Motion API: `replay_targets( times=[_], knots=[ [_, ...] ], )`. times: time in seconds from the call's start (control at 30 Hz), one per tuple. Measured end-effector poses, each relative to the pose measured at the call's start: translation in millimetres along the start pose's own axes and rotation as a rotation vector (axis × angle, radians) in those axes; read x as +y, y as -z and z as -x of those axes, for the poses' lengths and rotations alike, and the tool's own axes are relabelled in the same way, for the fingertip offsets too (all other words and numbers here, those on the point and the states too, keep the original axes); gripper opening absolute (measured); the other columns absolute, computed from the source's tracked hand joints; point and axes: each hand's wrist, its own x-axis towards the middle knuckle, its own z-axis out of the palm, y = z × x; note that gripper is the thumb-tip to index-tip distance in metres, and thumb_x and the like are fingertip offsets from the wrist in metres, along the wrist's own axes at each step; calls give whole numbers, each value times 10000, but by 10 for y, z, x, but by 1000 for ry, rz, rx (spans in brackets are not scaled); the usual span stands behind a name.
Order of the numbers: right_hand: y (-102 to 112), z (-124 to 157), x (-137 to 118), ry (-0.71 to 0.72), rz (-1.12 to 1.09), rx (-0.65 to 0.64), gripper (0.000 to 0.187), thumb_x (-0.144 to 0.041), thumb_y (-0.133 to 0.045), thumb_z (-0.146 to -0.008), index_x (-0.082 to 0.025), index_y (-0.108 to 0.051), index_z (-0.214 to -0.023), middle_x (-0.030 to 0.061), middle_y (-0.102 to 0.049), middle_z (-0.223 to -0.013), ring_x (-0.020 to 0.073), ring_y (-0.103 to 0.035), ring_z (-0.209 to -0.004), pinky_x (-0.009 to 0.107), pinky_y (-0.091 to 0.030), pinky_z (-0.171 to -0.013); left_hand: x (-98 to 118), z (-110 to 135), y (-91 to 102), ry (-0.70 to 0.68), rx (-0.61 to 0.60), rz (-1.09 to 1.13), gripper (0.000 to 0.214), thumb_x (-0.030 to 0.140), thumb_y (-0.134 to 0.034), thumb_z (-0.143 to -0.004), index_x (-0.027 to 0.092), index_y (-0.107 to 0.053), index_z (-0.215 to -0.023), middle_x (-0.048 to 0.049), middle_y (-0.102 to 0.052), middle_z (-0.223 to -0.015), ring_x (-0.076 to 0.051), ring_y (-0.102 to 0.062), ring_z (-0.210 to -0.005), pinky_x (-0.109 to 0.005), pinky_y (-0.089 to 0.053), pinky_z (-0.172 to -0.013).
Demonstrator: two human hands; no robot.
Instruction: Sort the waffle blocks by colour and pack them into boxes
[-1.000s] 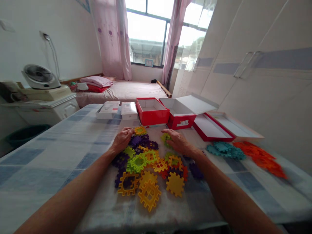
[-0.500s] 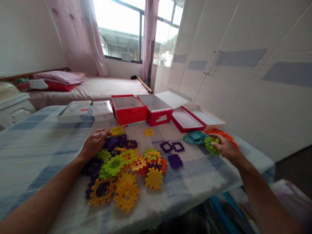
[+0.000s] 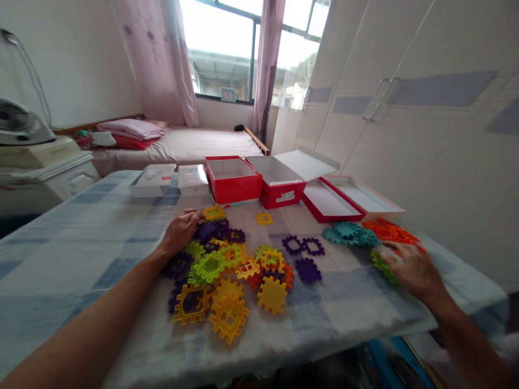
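Checked cloth (image 3: 101, 237), blue and white, soft creases. Left hand (image 3: 181, 229): loosely bent, fingertips at the edge of a notched yellow piece (image 3: 213, 208); whether they pinch it, cannot tell. Beside it, purple pieces (image 3: 206, 231), matt, plastic-looking. Yellow square (image 3: 271, 295): solid face, toothed edges, near the cloth's front. Purple square (image 3: 308, 270): solid, flat, set apart. Teal stack (image 3: 352, 234): toothed squares, overlapping. Lime-green piece or pieces (image 3: 381, 266): toothed rim, count hidden; left of the right palm, under the fingers, just before the teal stack; long axis unclear. Right hand (image 3: 419, 273), the nearer: fingers bent over the green; firmness of hold, cannot tell. Orange pile (image 3: 387, 229): flat, toothed, just beyond those fingers.
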Motion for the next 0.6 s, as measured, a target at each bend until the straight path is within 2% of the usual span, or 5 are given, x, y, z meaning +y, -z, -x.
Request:
replay_targets(
  times=[0.07,0.13,0.27,0.43,0.6],
  knots=[
    [126,-23,-316,19,-113,-9,392,-456,-447,-757,-230,-626,-1024,129,-613,-1107,330,-590,-964,501,-464,-858,1,-3,-13,5,17,9,568,509,-233,-847,169,-686,-870,-91,-634,-1057,-222,-559,-1060,-312,-407,-952],
    [239,-38,-743,56,-272,-116,391,-469,-475,-755,-257,-617,-1052,98,-607,-1136,290,-617,-880,454,-501,-782,-8,-7,-23,-2,24,17,568,504,-229,-854,171,-688,-878,-90,-638,-1047,-215,-559,-1065,-302,-408,-946],
    [314,22,-1698,392,-504,-431,377,-426,-489,-821,-222,-600,-1118,92,-601,-1148,229,-612,-943,351,-500,-801,-17,-7,-35,-16,29,18,539,490,-240,-865,192,-688,-842,-69,-657,-1000,-204,-552,-1070,-285,-408,-940],
    [100,197,-2604,846,-587,-512,409,-331,-597,-810,-237,-551,-1205,84,-554,-1194,205,-549,-1063,365,-432,-929,-3,4,-37,-15,41,31,543,498,-246,-874,183,-688,-848,-76,-642,-1033,-200,-563,-1042,-291,-409,-940],
    [-144,295,-3099,1165,-480,-511,544,-404,-657,-771,-309,-503,-1284,79,-514,-1247,250,-462,-1145,427,-385,-947,31,9,-24,-13,29,30,544,476,-235,-876,179,-691,-887,-78,-634,-1046,-196,-562,-1042,-293,-407,-948]
  ],
)
